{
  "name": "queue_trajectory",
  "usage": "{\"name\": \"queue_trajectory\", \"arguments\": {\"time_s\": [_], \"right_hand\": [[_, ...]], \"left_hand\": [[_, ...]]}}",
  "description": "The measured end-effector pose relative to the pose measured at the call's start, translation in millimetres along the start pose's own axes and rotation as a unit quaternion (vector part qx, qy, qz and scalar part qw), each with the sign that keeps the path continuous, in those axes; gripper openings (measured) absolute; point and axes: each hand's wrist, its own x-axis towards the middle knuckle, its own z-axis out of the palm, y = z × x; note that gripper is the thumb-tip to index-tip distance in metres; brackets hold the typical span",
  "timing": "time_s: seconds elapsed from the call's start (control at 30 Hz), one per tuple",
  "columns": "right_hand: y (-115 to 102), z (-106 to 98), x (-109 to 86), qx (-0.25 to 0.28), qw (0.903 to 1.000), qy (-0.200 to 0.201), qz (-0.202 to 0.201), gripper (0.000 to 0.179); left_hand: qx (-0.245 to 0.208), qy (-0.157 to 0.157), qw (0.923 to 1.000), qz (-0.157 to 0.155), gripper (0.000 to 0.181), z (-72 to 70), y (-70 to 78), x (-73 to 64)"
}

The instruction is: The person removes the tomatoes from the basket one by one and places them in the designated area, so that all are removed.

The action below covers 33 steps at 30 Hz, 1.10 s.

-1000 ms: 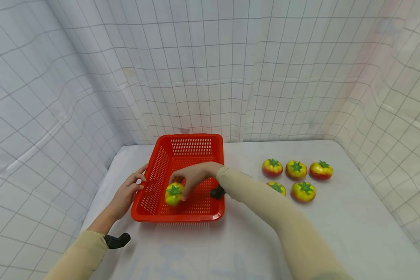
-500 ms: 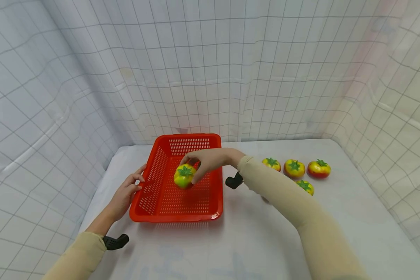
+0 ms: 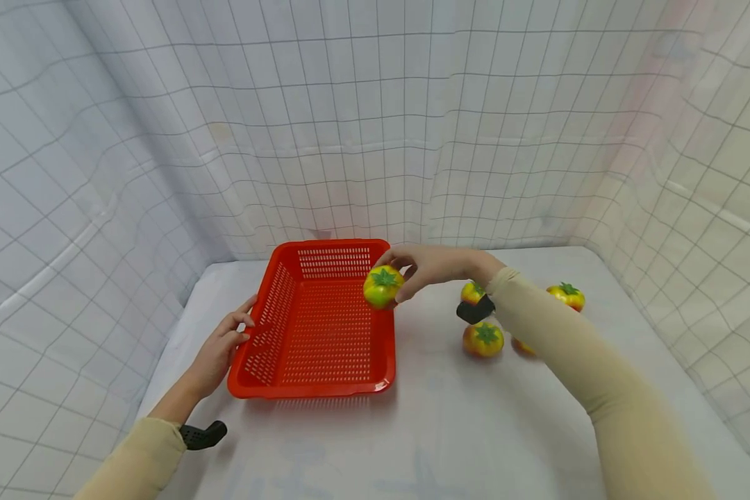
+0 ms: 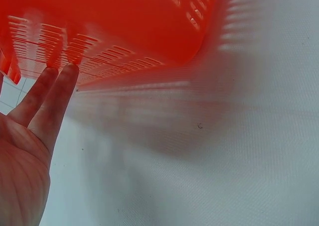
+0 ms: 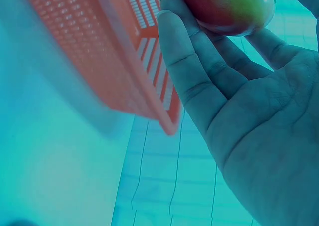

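Note:
My right hand [image 3: 434, 265] pinches a glossy yellow, red and green tomato [image 3: 382, 290] with a star-shaped leaf top. In the head view that tomato overlaps the right rim of the red plastic basket [image 3: 312, 390]. The right wrist view shows the fingertips [image 5: 172, 29] against the underside of the tomato [image 5: 232, 9], cut off by the frame's top. Along the basket's left side lies my left hand [image 3: 215, 354]. Its straight fingers [image 4: 59, 94] touch the slotted outer wall of the basket [image 4: 124, 24]. The basket floor holds nothing.
Several more tomatoes [image 3: 483, 339] rest on the white table [image 3: 425, 430] right of the basket, partly hidden by my right sleeve [image 3: 575, 354]. A white gridded curtain [image 3: 350, 125] encloses the back and sides. Each wrist carries a black camera [image 3: 205, 435].
My right hand has lifted the tomato from inside the basket and carried it up and right to the right rim. My left hand has stayed at the basket's left side.

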Motion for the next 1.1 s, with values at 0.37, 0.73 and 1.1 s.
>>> {"name": "queue_trajectory", "arguments": {"time_s": [0.37,0.73,1.1], "right_hand": [[30,-16,-53.6,-0.003,0.9978,0.049,0.044,0.069],[77,-23,-123.3,0.016,0.9878,0.128,0.087,0.062],[136,-25,-201.4,0.049,0.9732,0.201,0.1,0.063]], "left_hand": [[0.007,0.003,1.0,-0.004,0.023,1.4,1.5,-0.5],[0.001,-0.001,1.0,-0.003,0.022,0.3,-1.8,0.6],[-0.005,-0.002,1.0,0.002,0.023,1.4,-1.1,-0.3]]}}
